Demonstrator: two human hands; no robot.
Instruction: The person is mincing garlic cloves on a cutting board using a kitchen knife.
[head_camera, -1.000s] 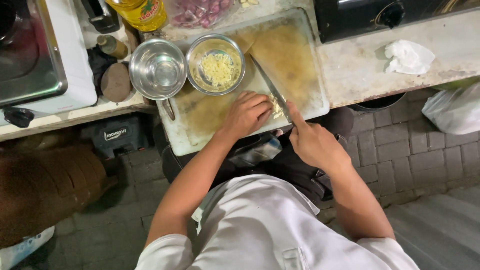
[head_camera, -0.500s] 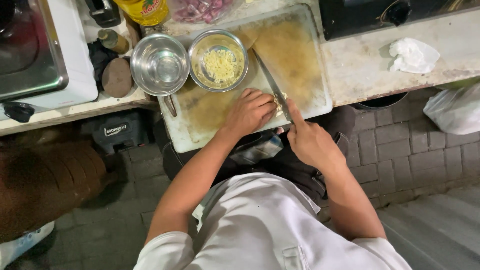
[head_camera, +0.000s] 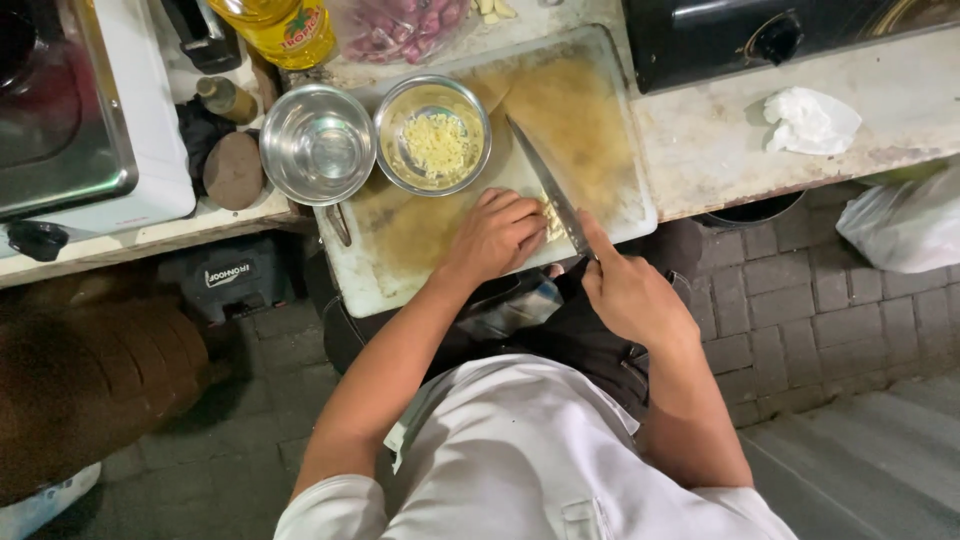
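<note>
Because the left hand (head_camera: 497, 235) curls its fingers over the pale chopped bits (head_camera: 547, 218) at six o'clock on the cutting board (head_camera: 590, 120), touching the knife (head_camera: 548, 188) clenched in the right hand (head_camera: 628, 295), a slip could nick fingertips.

floor: grey brick pavers (head_camera: 800, 310) | counter: pale, stained stone (head_camera: 720, 150) | light: dim, warm

Empty steel bowl (head_camera: 318, 142), yellow oil bottle (head_camera: 280, 28), crumpled white cloth (head_camera: 810, 120), perhaps tissue.
</note>
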